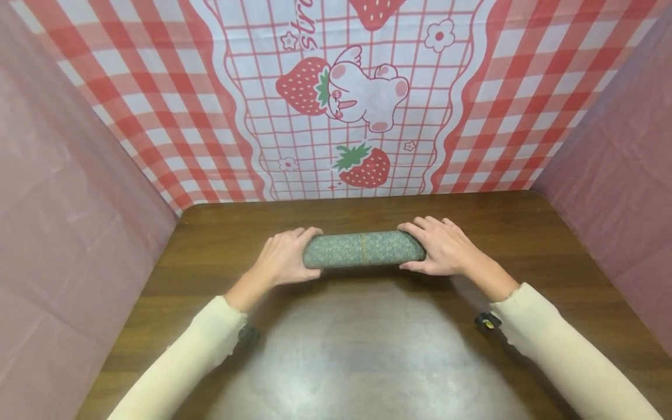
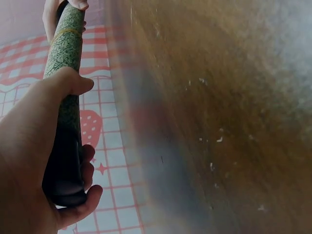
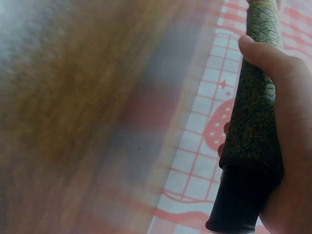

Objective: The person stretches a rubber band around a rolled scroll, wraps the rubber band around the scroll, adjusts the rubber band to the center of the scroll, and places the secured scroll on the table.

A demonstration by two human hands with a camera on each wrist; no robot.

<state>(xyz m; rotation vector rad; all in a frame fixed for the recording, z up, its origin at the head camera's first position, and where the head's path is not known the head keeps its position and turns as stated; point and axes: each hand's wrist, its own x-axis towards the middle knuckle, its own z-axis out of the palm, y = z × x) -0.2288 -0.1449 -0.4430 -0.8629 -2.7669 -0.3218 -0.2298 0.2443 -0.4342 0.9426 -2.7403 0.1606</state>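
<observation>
A rolled-up scroll (image 1: 341,249) with a green floral pattern lies crosswise between both hands, a thin yellow band around its middle. My left hand (image 1: 285,256) grips its left end, thumb on the near side and fingers over the far side. At the opposite end my right hand (image 1: 441,245) holds it the same way. The left wrist view shows the roll's dark end in the left palm, with fingertips (image 2: 87,170) curling around from behind. In the right wrist view a black end knob (image 3: 239,200) sticks out past the right hand (image 3: 287,97).
Under the hands is a brown wooden table (image 1: 336,338) with a glossy reflection. A red-and-white checked cloth with strawberries (image 1: 364,169) hangs behind its back edge. Pink curtains (image 1: 79,204) stand at both sides.
</observation>
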